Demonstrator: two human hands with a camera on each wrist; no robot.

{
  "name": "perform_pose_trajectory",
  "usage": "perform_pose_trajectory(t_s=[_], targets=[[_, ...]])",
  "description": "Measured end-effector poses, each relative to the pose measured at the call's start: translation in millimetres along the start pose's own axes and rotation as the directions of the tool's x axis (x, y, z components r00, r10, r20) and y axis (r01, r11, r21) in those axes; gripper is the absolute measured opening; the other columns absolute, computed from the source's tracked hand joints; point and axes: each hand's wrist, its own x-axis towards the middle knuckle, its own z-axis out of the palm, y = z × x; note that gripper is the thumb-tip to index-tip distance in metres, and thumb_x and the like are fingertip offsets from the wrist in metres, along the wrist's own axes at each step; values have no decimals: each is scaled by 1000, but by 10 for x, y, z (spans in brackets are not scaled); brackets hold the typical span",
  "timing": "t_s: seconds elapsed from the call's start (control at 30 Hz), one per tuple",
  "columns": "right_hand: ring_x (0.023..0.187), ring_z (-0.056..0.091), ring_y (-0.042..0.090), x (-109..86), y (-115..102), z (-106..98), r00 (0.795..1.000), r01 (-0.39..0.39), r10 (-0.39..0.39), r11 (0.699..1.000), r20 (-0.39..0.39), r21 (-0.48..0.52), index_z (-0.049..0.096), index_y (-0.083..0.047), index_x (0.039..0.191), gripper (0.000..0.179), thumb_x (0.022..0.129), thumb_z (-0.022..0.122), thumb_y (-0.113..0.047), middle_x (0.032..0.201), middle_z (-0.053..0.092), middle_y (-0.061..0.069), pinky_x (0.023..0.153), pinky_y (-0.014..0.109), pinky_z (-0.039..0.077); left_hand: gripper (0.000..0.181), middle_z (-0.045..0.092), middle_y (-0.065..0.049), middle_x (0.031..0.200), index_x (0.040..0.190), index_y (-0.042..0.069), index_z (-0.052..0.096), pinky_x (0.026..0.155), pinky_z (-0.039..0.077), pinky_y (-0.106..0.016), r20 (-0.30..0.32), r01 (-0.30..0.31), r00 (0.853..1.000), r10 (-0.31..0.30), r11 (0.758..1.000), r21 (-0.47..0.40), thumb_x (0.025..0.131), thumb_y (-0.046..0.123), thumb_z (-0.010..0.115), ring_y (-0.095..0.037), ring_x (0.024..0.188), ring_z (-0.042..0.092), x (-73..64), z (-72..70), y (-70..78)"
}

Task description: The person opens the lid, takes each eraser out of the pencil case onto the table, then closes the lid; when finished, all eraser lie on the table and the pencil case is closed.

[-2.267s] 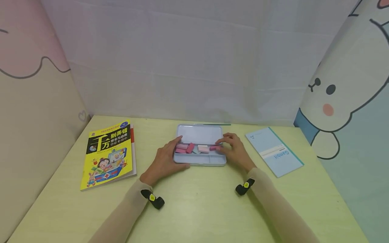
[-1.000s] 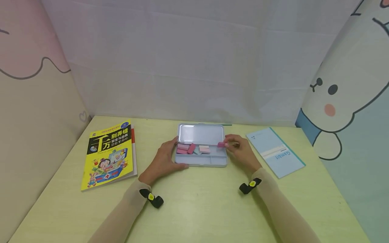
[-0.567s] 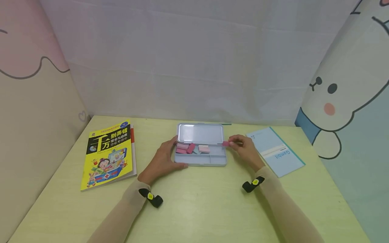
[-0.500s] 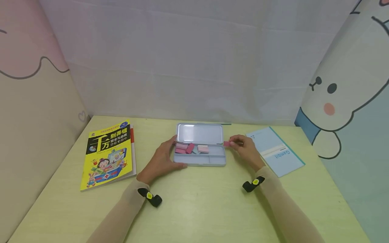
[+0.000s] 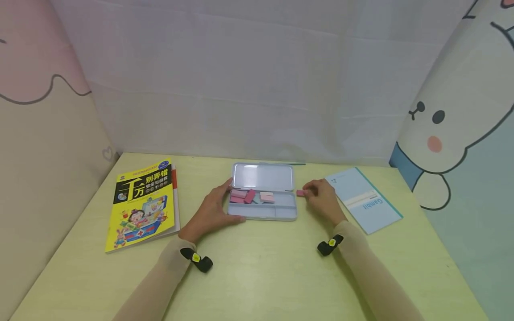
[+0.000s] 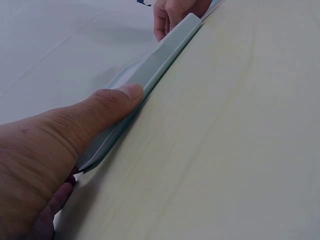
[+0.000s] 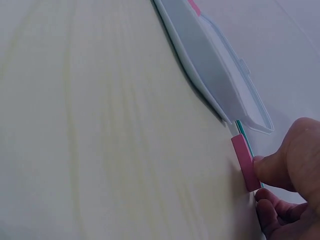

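A pale blue pencil case (image 5: 252,210) lies with its lid (image 5: 263,177) folded back. Several pink, pale pink and mint blocks that look like erasers (image 5: 250,196) are in its rear compartment; the front compartments look bare. My left hand (image 5: 210,215) grips the case's left end, with the thumb along the front edge in the left wrist view. Just right of the case, my right hand (image 5: 322,199) pinches a pink eraser (image 7: 245,162) at or very near the tabletop. The fingers behind that eraser are partly hidden.
A yellow book (image 5: 142,207) rests on another at the left of the table (image 5: 261,276). At the right lies a light blue notebook (image 5: 363,200). A thin green strip (image 5: 295,164) lies behind the case, before the white backdrop (image 5: 241,89).
My right hand has taken the pink eraser out of the case, carried it rightward past the case's edge and lowered it beside the case. My left hand keeps its hold.
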Motion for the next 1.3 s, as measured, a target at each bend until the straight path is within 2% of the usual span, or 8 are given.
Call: perform_pose_trajectory(t_s=[0.1, 0.4, 0.57, 0.7, 0.87, 1.03, 1.17, 1.3], targets=[[103, 62, 34, -13, 4, 7, 1000, -9, 9, 1000, -7, 11, 75, -1, 115, 21, 100, 64, -12, 111, 68, 20, 93, 42, 49, 129, 48, -12, 167, 173, 21, 22, 128, 37, -64, -3, -1, 1000, 1, 1000, 5, 74, 51, 97, -39, 159, 40, 2, 5, 6], [119, 65, 40, -71, -26, -5, 999, -32, 34, 994, -22, 101, 70, -3, 128, 28, 104, 67, -15, 128, 69, 24, 109, 56, 53, 128, 49, -12, 166, 173, 20, 21, 127, 38, -66, -3, -4, 1000, 4, 1000, 15, 75, 52, 96, -39, 158, 41, -2, 0, 2], [131, 59, 42, -98, -110, -19, 996, -79, 85, 986, -33, 145, 64, -4, 140, 46, 102, 75, -28, 141, 62, 25, 117, 59, 47, 128, 47, -12, 167, 173, 20, 21, 127, 38, -66, -2, 0, 1000, 0, 1000, 11, 74, 52, 96, -40, 159, 40, 0, -2, 2], [138, 53, 43, -100, -210, -5, 992, -88, 106, 971, -71, 221, 59, -7, 149, 59, 99, 79, -30, 150, 55, 24, 120, 59, 45, 128, 45, -12, 169, 174, 21, 20, 128, 37, -65, 10, 7, 1000, -8, 1000, 9, 75, 53, 96, -39, 160, 39, 3, 1, 10], [144, 50, 42, -88, -412, 36, 996, -19, 41, 965, -79, 262, 56, -9, 153, 60, 100, 77, -27, 156, 54, 20, 116, 60, 52, 127, 45, -12, 170, 174, 21, 20, 127, 38, -66, 8, 10, 1000, -10, 1000, 7, 76, 52, 96, -39, 159, 40, -4, -9, 18], [148, 50, 41, -72, -613, 102, 1000, 7, -1, 968, -23, 249, 55, -13, 156, 63, 99, 78, -28, 162, 52, 17, 111, 60, 56, 127, 44, -12, 170, 173, 22, 21, 126, 38, -67, 2, 8, 1000, -8, 1000, -1, 75, 51, 96, -40, 159, 40, -6, -16, 30], [153, 46, 42, -55, -733, 177, 999, 9, -16, 978, 32, 209, 56, -17, 155, 62, 99, 77, -33, 167, 48, 15, 122, 64, 46, 127, 44, -12, 170, 173, 22, 21, 127, 38, -67, 6, 9, 1000, -9, 1000, -8, 75, 52, 96, -40, 159, 40, -5, -11, 36], [158, 41, 40, -44, -805, 255, 995, 60, -73, 981, 68, 182, 59, -18, 153, 58, 99, 76, -33, 166, 51, 14, 131, 65, 31, 127, 45, -12, 169, 173, 22, 22, 127, 39, -66, 6, 5, 1000, -5, 1000, -10, 75, 53, 96, -39, 158, 41, -6, -3, 32]])
